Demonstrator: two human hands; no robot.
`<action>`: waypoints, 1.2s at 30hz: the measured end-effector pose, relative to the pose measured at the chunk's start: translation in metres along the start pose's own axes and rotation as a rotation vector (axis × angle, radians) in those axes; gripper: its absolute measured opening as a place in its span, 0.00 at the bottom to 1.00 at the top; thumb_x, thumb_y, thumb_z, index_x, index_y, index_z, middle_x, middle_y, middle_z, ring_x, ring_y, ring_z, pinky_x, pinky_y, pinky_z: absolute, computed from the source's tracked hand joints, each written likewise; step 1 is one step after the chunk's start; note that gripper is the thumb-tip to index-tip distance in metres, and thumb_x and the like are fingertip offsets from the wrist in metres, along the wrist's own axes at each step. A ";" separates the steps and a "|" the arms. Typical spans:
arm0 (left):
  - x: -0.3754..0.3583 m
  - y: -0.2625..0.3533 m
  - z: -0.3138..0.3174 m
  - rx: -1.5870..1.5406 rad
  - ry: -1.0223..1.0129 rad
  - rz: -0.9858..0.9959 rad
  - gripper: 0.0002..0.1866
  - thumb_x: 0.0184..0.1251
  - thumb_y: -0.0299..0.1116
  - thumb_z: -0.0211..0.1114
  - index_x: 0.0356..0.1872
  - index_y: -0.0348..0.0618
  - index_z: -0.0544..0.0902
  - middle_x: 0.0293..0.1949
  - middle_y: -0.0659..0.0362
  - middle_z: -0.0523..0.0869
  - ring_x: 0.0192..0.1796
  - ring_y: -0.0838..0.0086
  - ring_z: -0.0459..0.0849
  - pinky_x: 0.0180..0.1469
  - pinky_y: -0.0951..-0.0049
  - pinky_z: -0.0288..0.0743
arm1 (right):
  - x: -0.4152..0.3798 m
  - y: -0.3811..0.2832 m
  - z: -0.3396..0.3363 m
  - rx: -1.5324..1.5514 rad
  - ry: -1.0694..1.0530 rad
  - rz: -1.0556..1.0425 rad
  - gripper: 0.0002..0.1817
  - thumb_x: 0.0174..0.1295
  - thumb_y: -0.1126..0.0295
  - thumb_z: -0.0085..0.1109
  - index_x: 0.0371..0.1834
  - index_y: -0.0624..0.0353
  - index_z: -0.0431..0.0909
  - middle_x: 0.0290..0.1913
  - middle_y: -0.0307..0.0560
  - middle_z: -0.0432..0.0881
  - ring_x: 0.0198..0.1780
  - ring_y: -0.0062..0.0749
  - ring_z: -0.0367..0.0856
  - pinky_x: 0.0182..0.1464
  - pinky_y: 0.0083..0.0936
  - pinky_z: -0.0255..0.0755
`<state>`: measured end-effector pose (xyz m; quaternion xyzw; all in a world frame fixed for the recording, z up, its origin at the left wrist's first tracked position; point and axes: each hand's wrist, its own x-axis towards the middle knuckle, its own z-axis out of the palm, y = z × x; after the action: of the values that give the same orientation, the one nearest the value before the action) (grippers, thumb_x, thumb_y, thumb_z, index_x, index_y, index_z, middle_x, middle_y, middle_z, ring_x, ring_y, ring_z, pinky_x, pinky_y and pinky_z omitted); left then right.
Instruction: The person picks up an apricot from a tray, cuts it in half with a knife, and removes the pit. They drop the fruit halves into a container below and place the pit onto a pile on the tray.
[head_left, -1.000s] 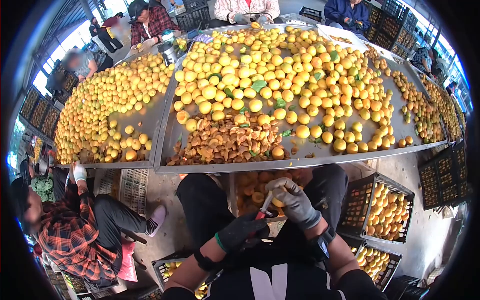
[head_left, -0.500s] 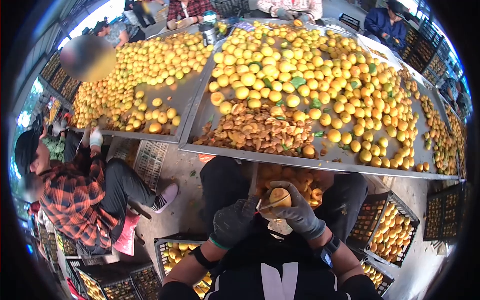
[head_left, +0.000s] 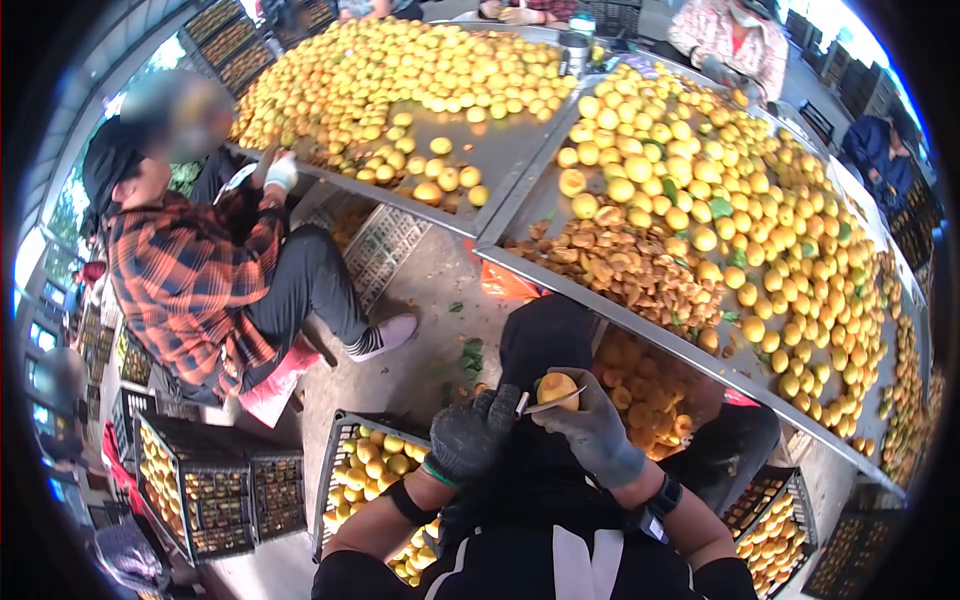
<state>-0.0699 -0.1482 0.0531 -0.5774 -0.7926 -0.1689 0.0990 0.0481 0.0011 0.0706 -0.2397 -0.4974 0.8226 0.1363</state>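
My left hand [head_left: 472, 435], in a dark glove, is closed around the handle of a small knife [head_left: 545, 403]. The blade lies across a yellow-orange fruit [head_left: 556, 390], which my right hand [head_left: 598, 430] grips in a grey glove. Both hands are above my lap, close together. Beyond them, below the table edge, more orange fruit [head_left: 645, 395] sits in a container between my knees. On the metal table [head_left: 480, 150] lie many whole yellow fruits [head_left: 690, 170] and a heap of cut brown-orange pieces [head_left: 625, 262].
Left of me a person in a plaid shirt [head_left: 190, 260] sits at the table. A black crate of fruit [head_left: 365, 470] stands by my left arm, another [head_left: 775, 530] at lower right. Stacked crates [head_left: 215, 490] are at lower left. Other people sit across the table.
The view has turned left, so the table and the plaid-shirted person appear shifted right. Both hands stay together at the fruit, with the knife still against it.
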 end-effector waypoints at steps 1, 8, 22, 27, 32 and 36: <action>-0.004 -0.004 -0.001 0.007 0.003 -0.023 0.22 0.58 0.35 0.60 0.54 0.39 0.77 0.35 0.52 0.83 0.26 0.64 0.82 0.24 0.64 0.74 | 0.004 0.003 0.005 0.006 0.000 0.091 0.27 0.54 0.78 0.68 0.56 0.64 0.66 0.44 0.43 0.78 0.39 0.21 0.78 0.40 0.18 0.75; -0.028 -0.035 0.007 0.100 0.078 -0.094 0.17 0.56 0.33 0.61 0.48 0.43 0.78 0.35 0.55 0.83 0.27 0.64 0.83 0.25 0.65 0.75 | 0.019 0.019 0.035 -0.120 -0.023 0.193 0.23 0.56 0.76 0.67 0.52 0.65 0.68 0.38 0.43 0.80 0.33 0.21 0.77 0.34 0.16 0.72; -0.047 -0.060 0.053 0.104 0.216 -0.231 0.18 0.51 0.32 0.63 0.46 0.49 0.79 0.36 0.58 0.84 0.29 0.65 0.84 0.25 0.66 0.76 | 0.031 0.035 0.050 -0.152 -0.063 0.156 0.31 0.53 0.67 0.73 0.56 0.66 0.67 0.43 0.44 0.78 0.39 0.20 0.78 0.41 0.18 0.76; -0.066 -0.070 0.067 0.031 0.130 -0.597 0.13 0.57 0.34 0.63 0.44 0.49 0.79 0.38 0.53 0.85 0.33 0.56 0.85 0.30 0.59 0.77 | 0.027 0.019 0.066 -0.225 -0.112 -0.044 0.37 0.49 0.68 0.76 0.59 0.66 0.65 0.48 0.42 0.76 0.44 0.20 0.76 0.45 0.18 0.75; -0.057 -0.064 0.052 -0.403 0.241 -0.796 0.10 0.62 0.34 0.64 0.42 0.45 0.78 0.31 0.46 0.83 0.34 0.51 0.84 0.33 0.55 0.75 | 0.032 0.027 0.043 -0.041 -0.249 0.017 0.38 0.49 0.78 0.73 0.64 0.60 0.63 0.57 0.45 0.73 0.54 0.25 0.75 0.54 0.21 0.73; -0.042 -0.054 0.036 -0.713 0.141 -0.874 0.09 0.65 0.35 0.65 0.40 0.43 0.78 0.27 0.46 0.81 0.31 0.51 0.82 0.34 0.60 0.75 | 0.032 0.030 0.035 0.195 -0.256 0.021 0.39 0.48 0.84 0.68 0.65 0.58 0.63 0.60 0.47 0.73 0.59 0.37 0.76 0.57 0.27 0.75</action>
<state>-0.1064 -0.1868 -0.0029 -0.1807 -0.8434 -0.4894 -0.1282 0.0029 -0.0240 0.0495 -0.1237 -0.4258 0.8922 0.0858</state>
